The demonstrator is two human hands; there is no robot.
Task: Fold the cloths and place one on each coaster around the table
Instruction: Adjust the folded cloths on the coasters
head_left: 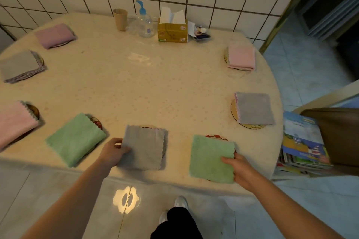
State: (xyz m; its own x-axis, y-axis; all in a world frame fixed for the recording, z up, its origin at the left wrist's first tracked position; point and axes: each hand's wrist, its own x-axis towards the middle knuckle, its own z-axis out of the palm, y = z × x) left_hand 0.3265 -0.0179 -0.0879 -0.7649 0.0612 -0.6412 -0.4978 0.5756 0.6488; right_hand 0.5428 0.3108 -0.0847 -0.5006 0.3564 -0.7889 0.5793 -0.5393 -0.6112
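From the head view the job looks all but done: eight folded cloths, each on a coaster, ring the tissue box (172, 32), while the left hand (113, 151) pinches the near grey cloth (144, 147) and the right hand (240, 169) grips the green cloth (211, 158) beside it.

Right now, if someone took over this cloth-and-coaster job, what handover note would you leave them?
Left hand pinches the left edge of the grey cloth at the near table edge. Right hand holds the right edge of the green cloth. Both cloths are folded and lie on coasters.
Done: eight folded cloths lie around the table, each over a coaster.
Left: release both; no bare coaster or loose cloth shows.
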